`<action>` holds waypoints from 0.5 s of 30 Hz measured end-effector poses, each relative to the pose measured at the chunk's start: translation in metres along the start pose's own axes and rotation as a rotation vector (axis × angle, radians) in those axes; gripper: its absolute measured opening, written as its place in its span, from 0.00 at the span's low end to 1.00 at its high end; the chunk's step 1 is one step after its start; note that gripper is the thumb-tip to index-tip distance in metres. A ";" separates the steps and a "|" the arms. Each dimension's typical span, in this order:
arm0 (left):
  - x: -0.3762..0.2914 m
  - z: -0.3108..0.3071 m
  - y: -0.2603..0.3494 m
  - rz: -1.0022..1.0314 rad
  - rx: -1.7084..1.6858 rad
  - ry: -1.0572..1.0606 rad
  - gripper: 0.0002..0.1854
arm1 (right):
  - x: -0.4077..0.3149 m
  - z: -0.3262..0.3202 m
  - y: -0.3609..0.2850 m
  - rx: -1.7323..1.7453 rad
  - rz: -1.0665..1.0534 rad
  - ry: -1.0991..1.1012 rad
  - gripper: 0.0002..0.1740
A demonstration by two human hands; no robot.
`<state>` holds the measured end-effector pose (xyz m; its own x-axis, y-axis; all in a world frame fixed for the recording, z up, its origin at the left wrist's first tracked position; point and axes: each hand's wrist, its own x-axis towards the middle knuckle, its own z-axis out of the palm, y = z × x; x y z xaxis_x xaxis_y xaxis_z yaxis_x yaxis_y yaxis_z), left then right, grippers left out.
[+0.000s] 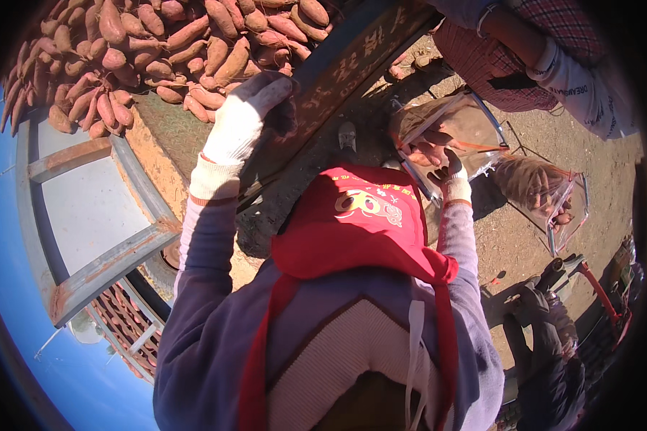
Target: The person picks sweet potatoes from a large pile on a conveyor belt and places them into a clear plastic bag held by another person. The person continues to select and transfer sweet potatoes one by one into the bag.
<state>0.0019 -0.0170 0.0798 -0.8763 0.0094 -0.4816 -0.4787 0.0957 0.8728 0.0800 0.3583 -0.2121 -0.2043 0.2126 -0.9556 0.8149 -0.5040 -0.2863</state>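
Observation:
A large heap of sweet potatoes (232, 62) lies on the truck bed at the upper left. My left hand (248, 118), in a white knit glove, is raised at the near edge of the heap; its fingers are in shadow, and whether they hold anything is unclear. To the right, my right hand (453, 175), in a glove with dark fingers, reaches over the mouth of a clear plastic bag (477, 121) on a metal frame. Sweet potatoes (428, 148) lie in the bag beside its fingertips. The hand's grip cannot be made out.
A rusty metal side panel (350, 70) borders the heap. A second framed bag (534, 186) with sweet potatoes stands on the ground at the right. One person in a checked garment (544, 43) is at the upper right; another person in dark clothes (544, 366) is at the lower right.

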 end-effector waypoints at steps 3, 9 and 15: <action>0.027 -0.083 0.002 0.059 -0.010 0.287 0.12 | -0.025 0.027 -0.025 0.062 -0.058 -0.219 0.22; 0.096 -0.193 -0.045 -0.235 1.362 0.741 0.30 | -0.154 0.135 -0.114 0.100 -0.561 -0.836 0.17; 0.177 -0.138 -0.123 -0.011 1.256 -0.080 0.25 | -0.240 0.274 -0.125 -0.162 -1.005 -0.887 0.15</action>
<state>-0.1022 -0.1648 -0.1017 -0.8458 0.0590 -0.5302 -0.0654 0.9749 0.2128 -0.1211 0.1408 0.0335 -0.9742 -0.2114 -0.0793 0.1484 -0.3346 -0.9306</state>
